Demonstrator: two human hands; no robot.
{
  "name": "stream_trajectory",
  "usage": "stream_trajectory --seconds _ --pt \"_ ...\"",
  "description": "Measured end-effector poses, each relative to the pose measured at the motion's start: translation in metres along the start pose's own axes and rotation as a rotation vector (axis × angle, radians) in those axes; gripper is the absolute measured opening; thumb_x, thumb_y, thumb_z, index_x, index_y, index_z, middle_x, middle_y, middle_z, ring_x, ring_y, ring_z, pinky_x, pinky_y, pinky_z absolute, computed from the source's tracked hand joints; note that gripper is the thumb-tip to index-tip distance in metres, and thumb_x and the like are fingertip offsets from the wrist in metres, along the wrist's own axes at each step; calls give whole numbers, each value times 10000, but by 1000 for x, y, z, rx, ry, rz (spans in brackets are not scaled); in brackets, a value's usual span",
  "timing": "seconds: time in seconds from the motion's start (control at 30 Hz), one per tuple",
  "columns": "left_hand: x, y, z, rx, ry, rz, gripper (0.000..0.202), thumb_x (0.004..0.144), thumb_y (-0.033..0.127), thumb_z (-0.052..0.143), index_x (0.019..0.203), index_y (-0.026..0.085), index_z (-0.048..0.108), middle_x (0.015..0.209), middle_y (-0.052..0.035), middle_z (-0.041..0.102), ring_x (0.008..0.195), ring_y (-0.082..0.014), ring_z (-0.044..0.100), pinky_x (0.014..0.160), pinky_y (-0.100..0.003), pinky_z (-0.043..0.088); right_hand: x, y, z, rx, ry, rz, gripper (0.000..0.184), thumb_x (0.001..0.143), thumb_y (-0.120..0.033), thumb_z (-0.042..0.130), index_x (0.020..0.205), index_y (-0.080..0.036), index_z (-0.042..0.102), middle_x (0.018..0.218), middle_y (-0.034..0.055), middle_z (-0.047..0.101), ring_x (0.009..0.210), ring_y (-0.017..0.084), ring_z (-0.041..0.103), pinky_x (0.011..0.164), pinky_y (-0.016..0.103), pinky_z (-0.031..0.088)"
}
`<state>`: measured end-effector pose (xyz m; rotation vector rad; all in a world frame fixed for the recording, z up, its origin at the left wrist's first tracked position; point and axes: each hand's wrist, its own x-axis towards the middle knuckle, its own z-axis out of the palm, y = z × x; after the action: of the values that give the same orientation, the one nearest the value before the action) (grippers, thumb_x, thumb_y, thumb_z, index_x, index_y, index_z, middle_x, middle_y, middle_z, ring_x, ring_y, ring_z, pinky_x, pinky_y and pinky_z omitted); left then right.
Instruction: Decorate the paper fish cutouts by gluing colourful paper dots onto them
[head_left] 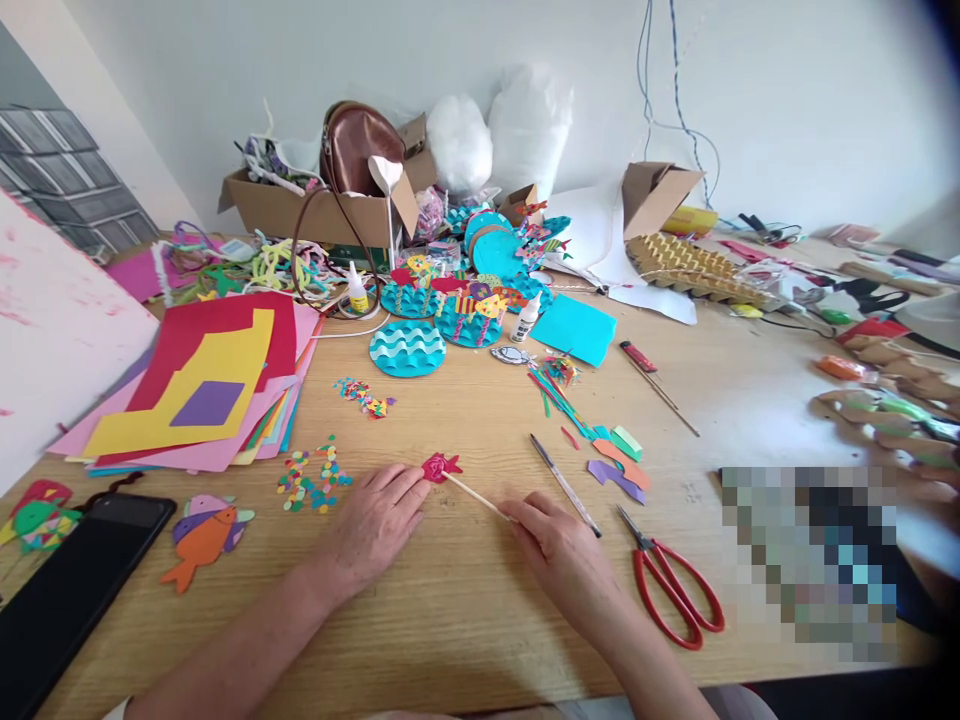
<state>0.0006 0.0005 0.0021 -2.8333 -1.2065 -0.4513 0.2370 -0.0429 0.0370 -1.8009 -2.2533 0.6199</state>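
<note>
A small red paper fish [435, 467] with a glossy, wet-looking surface lies on the table in front of me. My left hand [382, 515] rests flat beside it, fingers stretched out and fingertips touching its left edge. Pinched in my right hand [555, 540] is a thin wooden stick [480, 496], its far tip on the fish. To the left are scattered paper dots [313, 480] in several colours. A pen [564, 484] lies just beyond my right hand, and red-handled scissors [671, 580] lie to its right.
Coloured foam sheets [210, 390] are stacked at the left, with a black phone [90, 590] and fish cutouts [206, 540] nearer. Glue bottles [527, 318] stand by the blue wave discs [407, 348]. Paper scraps [619, 465] lie right of centre. Boxes [300, 215] line the back.
</note>
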Motion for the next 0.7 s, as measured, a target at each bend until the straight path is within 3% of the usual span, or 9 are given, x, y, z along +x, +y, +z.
stream_trajectory --seconds 0.5,0.7 --pt "0 0 0 11 5 6 292 802 139 513 1093 159 521 1136 -59 574 1014 -218 491 866 -369 420 -3 2 -1 -2 57 -9 297 876 -177 330 946 -221 615 839 46 585 730 135 579 651 242 421" --pt "-1 -1 3 14 1 9 298 813 155 502 1110 156 515 1147 -63 566 1033 -221 478 891 -376 405 2 -1 2 -6 3 10 300 873 -176 333 960 -216 617 847 51 589 772 154 583 660 256 420"
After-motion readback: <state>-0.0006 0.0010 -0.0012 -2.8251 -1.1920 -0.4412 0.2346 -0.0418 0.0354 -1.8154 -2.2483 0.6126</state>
